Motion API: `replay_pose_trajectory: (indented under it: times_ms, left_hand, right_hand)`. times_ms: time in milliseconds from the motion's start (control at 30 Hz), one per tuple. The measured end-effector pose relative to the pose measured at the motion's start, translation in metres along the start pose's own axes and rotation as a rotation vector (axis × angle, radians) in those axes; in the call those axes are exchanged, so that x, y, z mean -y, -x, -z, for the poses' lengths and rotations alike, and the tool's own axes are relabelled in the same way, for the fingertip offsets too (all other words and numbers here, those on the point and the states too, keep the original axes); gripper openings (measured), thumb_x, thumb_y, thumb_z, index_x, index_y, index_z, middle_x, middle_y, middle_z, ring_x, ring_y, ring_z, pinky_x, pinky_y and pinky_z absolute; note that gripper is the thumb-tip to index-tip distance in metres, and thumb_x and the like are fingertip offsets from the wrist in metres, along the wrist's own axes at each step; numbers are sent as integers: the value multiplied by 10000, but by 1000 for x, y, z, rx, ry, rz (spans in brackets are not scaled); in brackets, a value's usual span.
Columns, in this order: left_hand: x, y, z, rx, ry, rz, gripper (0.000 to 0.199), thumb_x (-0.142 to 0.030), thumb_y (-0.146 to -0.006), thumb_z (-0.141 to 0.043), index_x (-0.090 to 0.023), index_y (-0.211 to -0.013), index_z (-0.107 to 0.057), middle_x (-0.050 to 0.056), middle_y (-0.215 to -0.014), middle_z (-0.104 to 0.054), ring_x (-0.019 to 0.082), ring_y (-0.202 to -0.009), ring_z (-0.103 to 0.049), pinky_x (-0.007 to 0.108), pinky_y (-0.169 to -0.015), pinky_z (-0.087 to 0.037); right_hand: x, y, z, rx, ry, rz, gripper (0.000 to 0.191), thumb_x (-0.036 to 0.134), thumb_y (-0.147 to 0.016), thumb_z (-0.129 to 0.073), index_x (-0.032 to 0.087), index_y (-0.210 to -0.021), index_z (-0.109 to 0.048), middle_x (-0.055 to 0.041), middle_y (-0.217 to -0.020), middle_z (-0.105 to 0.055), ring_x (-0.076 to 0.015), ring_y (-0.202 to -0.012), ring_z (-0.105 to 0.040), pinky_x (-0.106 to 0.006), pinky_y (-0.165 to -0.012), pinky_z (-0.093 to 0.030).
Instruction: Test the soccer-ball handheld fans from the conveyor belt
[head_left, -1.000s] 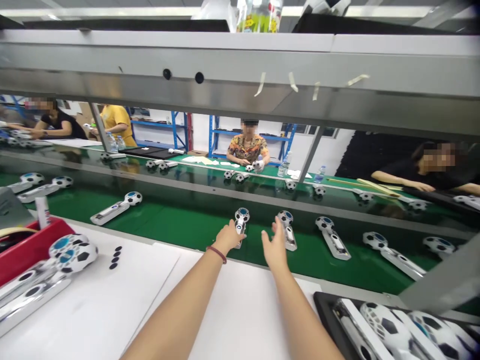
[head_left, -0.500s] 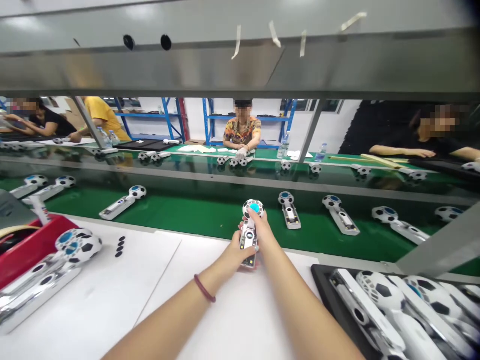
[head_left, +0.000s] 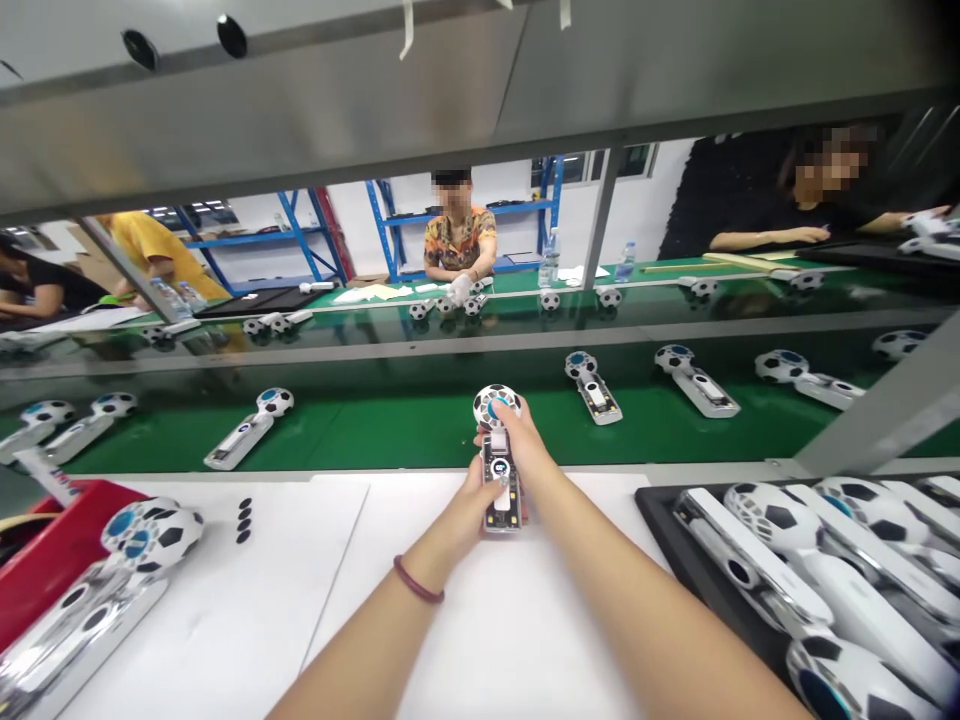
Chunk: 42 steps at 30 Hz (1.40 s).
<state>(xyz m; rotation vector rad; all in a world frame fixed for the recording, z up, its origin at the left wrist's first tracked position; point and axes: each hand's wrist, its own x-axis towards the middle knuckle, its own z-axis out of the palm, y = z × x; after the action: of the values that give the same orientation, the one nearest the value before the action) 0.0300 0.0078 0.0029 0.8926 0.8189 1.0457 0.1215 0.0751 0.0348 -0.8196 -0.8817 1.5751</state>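
Both my hands hold a small handheld fan (head_left: 501,510) with a soccer-ball head, upright above the white work surface (head_left: 420,640). Its body has a see-through front with a round lit display and small yellow parts inside. My left hand (head_left: 474,505) is closed around the lower body, the thumb lying across the front below the display. My right hand (head_left: 529,445) grips it higher up, thumb on the blue disc in the middle of the ball head. The fingers behind the body are mostly hidden.
A green conveyor belt (head_left: 375,430) carries several similar fans. At right, a black tray (head_left: 660,530) holds more. On the left are a red bin (head_left: 45,560), stacked fans (head_left: 97,620) and small black discs (head_left: 244,520). A metal post (head_left: 885,390) rises at right; co-workers sit across.
The view has tilted and shifted. The fan now faces me more squarely and its round display shows lit. Both hands keep their hold, with the right thumb on the blue disc.
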Motion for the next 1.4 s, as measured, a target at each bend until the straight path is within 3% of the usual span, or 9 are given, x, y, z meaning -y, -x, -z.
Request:
replay_pose_trajectory:
  times_ms: [200,433,600,900,1200,1267,1400]
  left_hand:
    - [-1,-2,0,9,-53,23,647,-339,-720,-640,-233,-1235,-263,51,-898,-564,209,-643,-612,399,-633,-496]
    - [-8,2,-2,44,-39,35,670,-325,-724,-651,-251,-1259,-256,92,-1046,-534,232,-793,-611,448,-737,-488]
    - [-5,1,4,74,-24,24,687,-366,-720,-659,-255,-1258,-247,87,-1028,-539,229,-754,-619,437,-716,-488]
    - [-5,1,3,19,-12,48,759,-338,-695,-663,-232,-1288,-202,50,-871,-569,201,-635,-613,399,-663,-487]
    - [-6,4,8,108,-19,53,756,-254,-698,-670,-235,-1290,-200,53,-888,-591,214,-728,-627,398,-737,-473]
    - [-7,4,7,86,-15,46,745,-249,-694,-667,-232,-1280,-207,50,-876,-594,214,-716,-630,403,-733,-476]
    - [-9,5,5,73,-4,29,701,-250,-698,-655,-230,-1246,-217,44,-843,-599,213,-693,-631,384,-693,-481]
  right_hand:
    - [-4,0,3,38,-59,26,476,443,-679,-645,246,-1035,-398,34,-595,-589,-147,-478,-592,-234,-436,-483]
    - [-7,-2,3,56,-68,24,531,471,-654,-667,252,-1048,-386,37,-589,-577,-148,-477,-583,-234,-417,-471]
    - [-8,-2,2,68,-66,35,537,485,-652,-669,250,-1043,-385,32,-601,-576,-157,-483,-590,-235,-403,-465]
    - [-8,0,3,62,-76,49,501,483,-685,-652,252,-1047,-395,34,-621,-582,-140,-498,-590,-230,-442,-478]
    - [-12,-2,5,71,-63,14,455,479,-732,-621,259,-1062,-397,28,-655,-589,-145,-527,-602,-234,-450,-484]
    - [-12,-3,9,123,-80,-29,478,471,-723,-634,257,-1074,-391,13,-715,-615,-157,-578,-622,-249,-475,-499]
    - [-12,-2,24,394,-14,-222,463,375,-674,-706,190,-1035,-483,-63,-935,-651,-195,-814,-644,-315,-687,-536]
